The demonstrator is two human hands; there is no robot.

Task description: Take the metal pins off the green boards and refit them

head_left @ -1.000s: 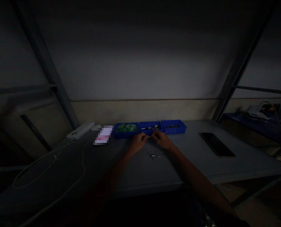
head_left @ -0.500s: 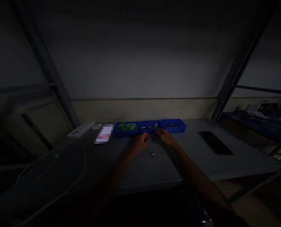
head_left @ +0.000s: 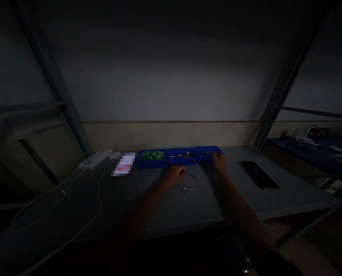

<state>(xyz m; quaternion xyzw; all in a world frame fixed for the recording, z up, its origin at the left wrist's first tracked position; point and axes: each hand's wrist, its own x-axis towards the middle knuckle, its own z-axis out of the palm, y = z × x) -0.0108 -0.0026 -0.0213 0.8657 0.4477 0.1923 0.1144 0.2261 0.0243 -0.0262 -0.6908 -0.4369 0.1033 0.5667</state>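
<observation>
My left hand [head_left: 174, 175] rests low over the table with its fingers curled in. Anything between its fingertips is too dark to make out. Beside it lies a thin metal pen-like piece [head_left: 194, 178], and several more slim metal pieces [head_left: 188, 188] lie just nearer to me. My right hand [head_left: 219, 162] is at the front right corner of the right blue bin [head_left: 201, 158], which contains small metal parts [head_left: 206, 153]. Its fingers are bent together over the rim, and their tips are partly hidden.
The middle blue bin [head_left: 182, 161] contains short metal parts, and the left blue bin [head_left: 152, 165] has green pieces [head_left: 152, 155]. A lit phone [head_left: 124, 165], a white power bank [head_left: 96, 159] and a white cable [head_left: 100, 191] are at left. A dark phone [head_left: 258, 175] lies right.
My hands have come apart. My right hand has moved right to the right bin, while the left has dropped slightly nearer me. A thin metal piece now shows on the table between them.
</observation>
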